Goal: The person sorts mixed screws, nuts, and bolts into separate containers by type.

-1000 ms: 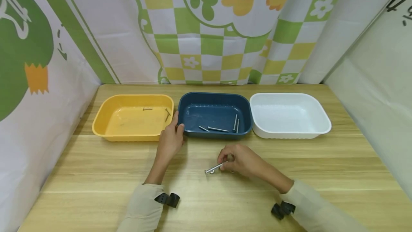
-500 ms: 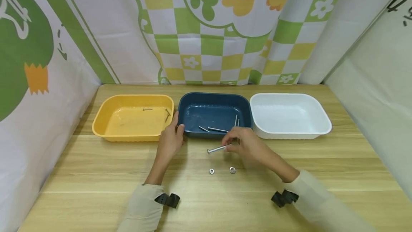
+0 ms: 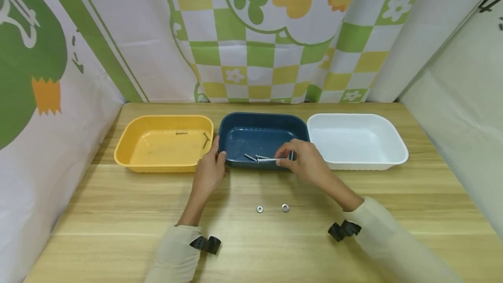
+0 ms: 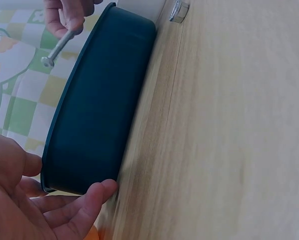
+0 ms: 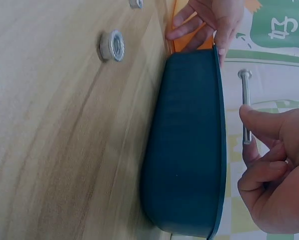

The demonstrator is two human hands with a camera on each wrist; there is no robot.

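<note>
My right hand [image 3: 305, 160] pinches a long silver bolt [image 3: 267, 160] between thumb and fingers, over the front rim of the dark blue bin [image 3: 253, 141]. In the right wrist view the bolt [image 5: 245, 100] has its round head pointing away from the fingertips. Several metal bolts [image 3: 249, 157] lie inside the blue bin, partly hidden by my right hand. My left hand [image 3: 209, 170] touches that bin's left end; in the left wrist view its extended fingers [image 4: 84, 207] rest along the end wall. Two silver flange nuts, a left one [image 3: 260, 209] and a right one [image 3: 285, 208], lie on the table.
A yellow bin [image 3: 157, 168] with several small screws [image 3: 181, 133] stands left of the blue one. To the right stands a white bin [image 3: 357, 165]. Patterned cloth [image 3: 263, 56] hangs behind the wooden table [image 3: 255, 248].
The right hand has lifted the bolt off the table near the nuts and carried it forward to the blue bin's front rim. The left hand has stayed at the bin.
</note>
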